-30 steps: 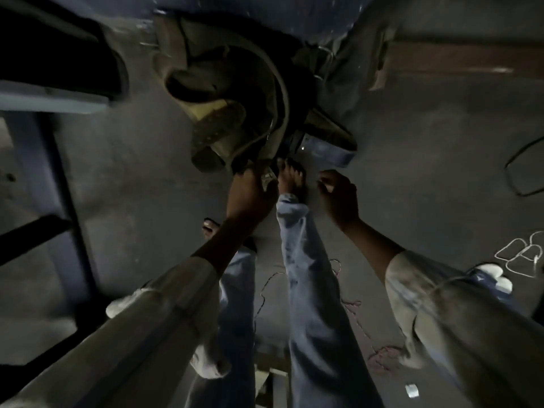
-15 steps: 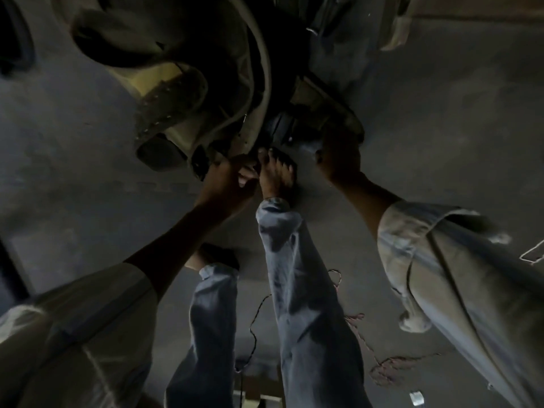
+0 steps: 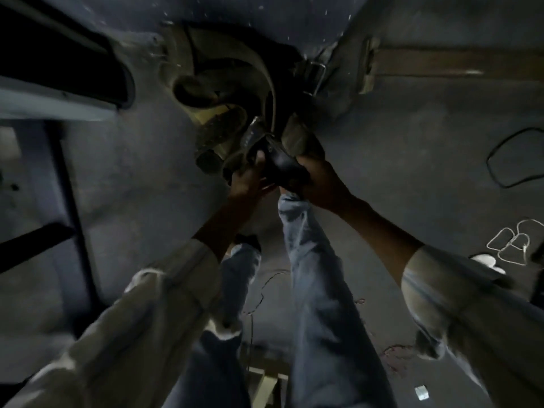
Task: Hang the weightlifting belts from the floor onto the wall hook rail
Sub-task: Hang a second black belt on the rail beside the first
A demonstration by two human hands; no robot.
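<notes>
Two hands meet at the centre of the frame over a pile of weightlifting belts (image 3: 223,113) on the concrete floor (image 3: 412,142). The left hand (image 3: 250,179) curls its fingers around the near end of a tan belt, while the right hand (image 3: 316,181) grips a dark strap end (image 3: 282,167) just beside it; half a second ago the right hand was apart, farther right on the pile. The belts lie coiled, their curved length running from the hands toward the top of the frame. In the dim light their number cannot be told; at least two overlap. One metal buckle (image 3: 316,73) shows at upper centre. A dark cable loop (image 3: 512,160) and white cord (image 3: 512,245) lie at right.
</notes>
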